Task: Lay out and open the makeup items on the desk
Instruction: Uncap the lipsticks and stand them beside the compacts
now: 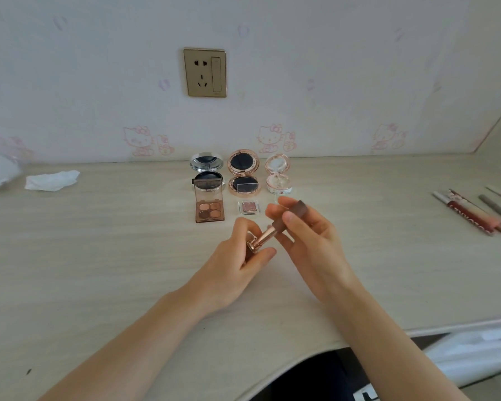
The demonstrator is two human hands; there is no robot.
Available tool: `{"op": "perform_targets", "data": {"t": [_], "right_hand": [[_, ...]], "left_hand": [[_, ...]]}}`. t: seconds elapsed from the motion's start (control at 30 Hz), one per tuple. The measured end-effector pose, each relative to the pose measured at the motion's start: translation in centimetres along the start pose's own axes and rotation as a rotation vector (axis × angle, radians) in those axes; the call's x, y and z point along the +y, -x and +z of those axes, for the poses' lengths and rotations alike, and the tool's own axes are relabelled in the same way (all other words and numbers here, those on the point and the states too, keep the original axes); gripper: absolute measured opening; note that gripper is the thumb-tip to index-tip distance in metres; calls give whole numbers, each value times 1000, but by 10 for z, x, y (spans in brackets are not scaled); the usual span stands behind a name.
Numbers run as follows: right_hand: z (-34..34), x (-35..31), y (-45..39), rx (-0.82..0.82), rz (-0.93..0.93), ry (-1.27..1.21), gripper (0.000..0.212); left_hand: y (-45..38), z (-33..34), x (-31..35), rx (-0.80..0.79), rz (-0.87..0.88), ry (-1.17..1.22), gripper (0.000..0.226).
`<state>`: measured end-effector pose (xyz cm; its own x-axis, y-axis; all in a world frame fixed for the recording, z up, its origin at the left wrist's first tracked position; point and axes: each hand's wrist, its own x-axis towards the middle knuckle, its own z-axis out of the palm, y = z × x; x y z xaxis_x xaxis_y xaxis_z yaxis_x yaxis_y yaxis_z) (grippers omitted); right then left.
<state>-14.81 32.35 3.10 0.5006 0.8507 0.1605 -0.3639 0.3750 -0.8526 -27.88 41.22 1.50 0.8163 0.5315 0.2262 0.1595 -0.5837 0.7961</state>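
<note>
The left hand (pixel 245 256) gripped the lipstick (pixel 262 240) base; the right hand (pixel 298 227) pinched the cap (pixel 294 214), best pulled straight off.

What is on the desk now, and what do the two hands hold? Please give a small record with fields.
held item: lipstick, above the desk
left hand: grips the rose-gold base
right hand: grips the brown cap
back row: silver compact, rose-gold compact, white compact, all open
front row: four-pan eyeshadow palette, open; single eyeshadow
far right: pencils and tubes
far left: crumpled tissue
</note>
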Motion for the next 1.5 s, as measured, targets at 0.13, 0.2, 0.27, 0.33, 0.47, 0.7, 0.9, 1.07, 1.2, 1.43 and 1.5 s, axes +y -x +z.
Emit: {"op": "perform_targets", "data": {"t": [0.13,0.2,0.27,0.33,0.47,0.7,0.9,1.07,1.2,1.43,1.5], "right_hand": [[-6,-4,-2,73,25,-139,30],[-7,-4,-2,110,23,-152,30],[-9,-2,-2,144,26,-115,25],[-10,1,-2,181,43,-29,25],[-10,5,-3,223,79,95,30],[-21,-4,2,205,140,145,38],[-44,-24,1,206,105,397,26],[-63,-44,-5,226,63,442,23],[-80,-58,-12,236,43,469,23],[-109,-80,-44,275,30,625,20],[-115,-86,-60,291,6,691,20]], "left_hand": [[-1,-2,-3,43,-26,-6,22],[-1,-2,-4,57,-29,10,20],[-1,-2,-5,67,-29,22,17],[-1,-2,-4,76,-26,39,13],[-1,-2,-1,107,-59,190,14],[-13,2,9,181,-206,545,27],[-25,24,28,219,-295,778,20],[-42,45,43,173,-253,715,9],[-65,56,55,116,-204,590,11],[-132,52,75,123,-51,112,7],[-153,49,78,112,-47,45,5]]}}
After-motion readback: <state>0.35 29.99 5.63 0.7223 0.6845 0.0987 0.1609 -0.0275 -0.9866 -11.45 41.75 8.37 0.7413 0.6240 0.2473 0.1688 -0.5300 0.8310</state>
